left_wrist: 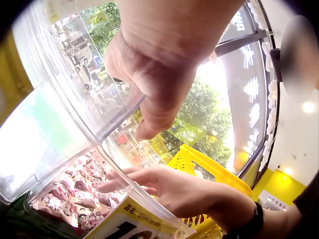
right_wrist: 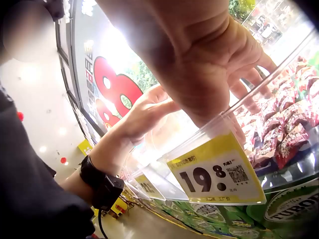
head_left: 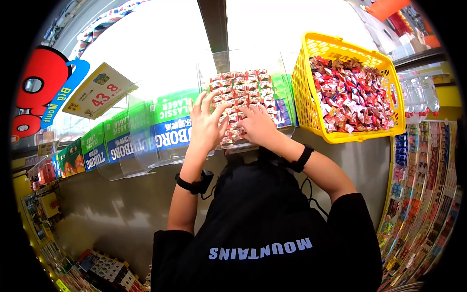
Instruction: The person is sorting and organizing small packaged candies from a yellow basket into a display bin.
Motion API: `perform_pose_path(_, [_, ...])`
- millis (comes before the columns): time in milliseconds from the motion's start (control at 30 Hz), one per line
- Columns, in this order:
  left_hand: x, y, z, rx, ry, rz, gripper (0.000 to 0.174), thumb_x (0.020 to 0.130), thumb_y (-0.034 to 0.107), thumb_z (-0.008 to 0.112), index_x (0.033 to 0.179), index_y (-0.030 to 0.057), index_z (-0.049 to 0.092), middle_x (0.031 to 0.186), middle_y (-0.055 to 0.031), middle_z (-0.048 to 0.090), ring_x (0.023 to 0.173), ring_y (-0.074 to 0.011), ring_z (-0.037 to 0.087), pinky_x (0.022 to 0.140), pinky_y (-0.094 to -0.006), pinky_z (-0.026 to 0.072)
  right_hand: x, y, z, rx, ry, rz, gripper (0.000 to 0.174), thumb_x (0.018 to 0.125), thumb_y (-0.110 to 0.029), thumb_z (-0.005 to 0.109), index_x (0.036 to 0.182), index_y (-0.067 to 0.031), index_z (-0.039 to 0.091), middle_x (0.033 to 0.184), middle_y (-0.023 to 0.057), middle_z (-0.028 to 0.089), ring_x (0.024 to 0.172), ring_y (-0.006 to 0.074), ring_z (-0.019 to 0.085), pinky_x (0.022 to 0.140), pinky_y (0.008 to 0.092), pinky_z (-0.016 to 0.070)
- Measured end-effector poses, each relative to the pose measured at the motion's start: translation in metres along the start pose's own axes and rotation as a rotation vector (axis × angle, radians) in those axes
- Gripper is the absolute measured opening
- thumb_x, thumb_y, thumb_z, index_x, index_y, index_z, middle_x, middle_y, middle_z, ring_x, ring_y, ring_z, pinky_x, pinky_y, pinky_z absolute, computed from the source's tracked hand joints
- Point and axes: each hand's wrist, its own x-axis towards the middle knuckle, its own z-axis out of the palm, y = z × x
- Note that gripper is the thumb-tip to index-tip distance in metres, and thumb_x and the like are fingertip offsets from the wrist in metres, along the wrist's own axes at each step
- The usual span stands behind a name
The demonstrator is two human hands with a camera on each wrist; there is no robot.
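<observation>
At twelve o'clock, the left hand [head_left: 206, 122] rests with fingers spread and straight at the clear bin's [head_left: 248, 59] left edge. The right hand [head_left: 258, 125] lies flat, ungripping, on its candies [head_left: 243, 87]. A yellow basket [head_left: 301, 97] stands at two o'clock.

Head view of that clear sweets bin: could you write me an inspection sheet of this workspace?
Surface: green-and-blue Tuborg cartons under the clear bins.
Job's things: clear plastic bin of red-and-white wrapped sweets; yellow 19.8 price tag on front.
Clutter: yellow plastic basket of mixed wrapped sweets, right of bin.
Hands: left hand spread open over the sweets; right hand reaches among them.
Cables: black cable hangs from left wrist strap.
Surroundings: shop shelves, water bottles, 43.8 price sign.
</observation>
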Motion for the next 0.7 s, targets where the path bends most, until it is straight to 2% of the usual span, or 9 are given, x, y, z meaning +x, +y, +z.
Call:
perform_pose_path(33, [0.001, 0.000, 0.000, 0.003, -0.001, -0.001, 0.044, 0.087, 0.017, 0.081, 0.128, 0.0277, 0.070, 0.158, -0.0094, 0.048, 0.152, -0.0417, 0.035, 0.125, -0.0710, 0.0217, -0.001, 0.001, 0.000, 0.070, 0.080, -0.079, 0.021, 0.077, -0.023, 0.081, 0.097, -0.0166, 0.083, 0.149, 0.0149, 0.059, 0.138, 0.0380, 0.052, 0.117, 0.0628, 0.0370])
perform_pose_path(100, [0.001, 0.001, -0.001, 0.007, -0.011, -0.005, 0.044, 0.087, 0.017, 0.081, 0.129, 0.0279, 0.071, 0.158, -0.0096, 0.048, 0.152, -0.0418, 0.035, 0.125, -0.0707, 0.0216, 0.000, 0.005, 0.005, 0.086, 0.107, -0.177, 0.014, 0.081, -0.025, 0.078, 0.093, -0.0196, 0.084, 0.150, 0.0124, 0.059, 0.139, 0.0371, 0.051, 0.116, 0.0622, 0.0384])
perform_pose_path(200, [0.001, 0.001, -0.001, 0.022, -0.019, -0.011, 0.043, 0.088, 0.017, 0.081, 0.129, 0.0281, 0.071, 0.158, -0.0102, 0.048, 0.152, -0.0421, 0.036, 0.125, -0.0707, 0.0210, 0.001, 0.012, -0.001, 0.034, -0.037, -0.205, 0.012, 0.085, -0.026, 0.075, 0.089, -0.0196, 0.084, 0.150, 0.0101, 0.060, 0.142, 0.0361, 0.050, 0.117, 0.0629, 0.0381])
perform_pose_path(300, [0.002, 0.004, -0.004, 0.044, -0.022, -0.013, 0.039, 0.090, 0.018, 0.080, 0.128, 0.0258, 0.072, 0.158, -0.0116, 0.049, 0.153, -0.0419, 0.036, 0.125, -0.0711, 0.0202, 0.001, 0.012, 0.003, -0.010, -0.022, -0.196, 0.013, 0.086, -0.027, 0.073, 0.085, -0.0194, 0.084, 0.150, 0.0095, 0.060, 0.143, 0.0361, 0.049, 0.117, 0.0642, 0.0386])
perform_pose_path(333, [0.001, 0.004, -0.004, 0.048, -0.022, -0.016, 0.038, 0.091, 0.018, 0.080, 0.127, 0.0251, 0.072, 0.157, -0.0119, 0.049, 0.153, -0.0418, 0.036, 0.125, -0.0711, 0.0200, 0.001, 0.012, 0.001, -0.032, -0.063, -0.189, 0.014, 0.084, -0.026, 0.075, 0.092, -0.0177, 0.083, 0.151, 0.0119, 0.059, 0.144, 0.0379, 0.049, 0.118, 0.0643, 0.0379])
perform_pose_path(433, [0.002, 0.004, -0.004, 0.078, -0.036, -0.022, 0.037, 0.091, 0.020, 0.080, 0.127, 0.0236, 0.071, 0.157, -0.0126, 0.049, 0.152, -0.0416, 0.037, 0.125, -0.0711, 0.0191, -0.004, 0.007, -0.012, -0.019, 0.022, -0.146, 0.021, 0.087, -0.020, 0.075, 0.107, -0.0190, 0.082, 0.151, 0.0149, 0.058, 0.144, 0.0381, 0.049, 0.120, 0.0591, 0.0357])
perform_pose_path(467, [0.002, 0.006, -0.005, 0.095, -0.048, -0.028, 0.037, 0.091, 0.021, 0.080, 0.128, 0.0239, 0.071, 0.157, -0.0125, 0.049, 0.152, -0.0414, 0.037, 0.126, -0.0710, 0.0190, -0.011, 0.005, -0.020, -0.007, 0.042, -0.175, 0.027, 0.088, -0.020, 0.075, 0.115, -0.0147, 0.076, 0.151, 0.0178, 0.057, 0.143, 0.0393, 0.050, 0.120, 0.0586, 0.0370])
perform_pose_path(567, [0.002, 0.010, -0.015, 0.129, -0.144, -0.042, 0.045, 0.092, 0.026, 0.080, 0.135, 0.0241, 0.067, 0.163, -0.0141, 0.043, 0.155, -0.0433, 0.033, 0.127, -0.0701, 0.0166, -0.044, -0.021, -0.089, -0.065, 0.184, -0.264, 0.026, 0.089, -0.022, 0.069, 0.109, -0.0065, 0.074, 0.146, 0.0184, 0.059, 0.142, 0.0392, 0.050, 0.122, 0.0621, 0.0359])
perform_pose_path(700, [0.016, 0.027, -0.045, 0.077, -0.256, -0.039, 0.052, 0.094, 0.032, 0.078, 0.144, 0.0228, 0.064, 0.168, -0.0165, 0.037, 0.158, -0.0456, 0.027, 0.128, -0.0676, 0.0158, -0.103, -0.037, -0.170, -0.042, 0.327, -0.277, 0.023, 0.090, -0.019, 0.066, 0.106, -0.0027, 0.070, 0.144, 0.0181, 0.063, 0.141, 0.0362, 0.055, 0.123, 0.0614, 0.0376])
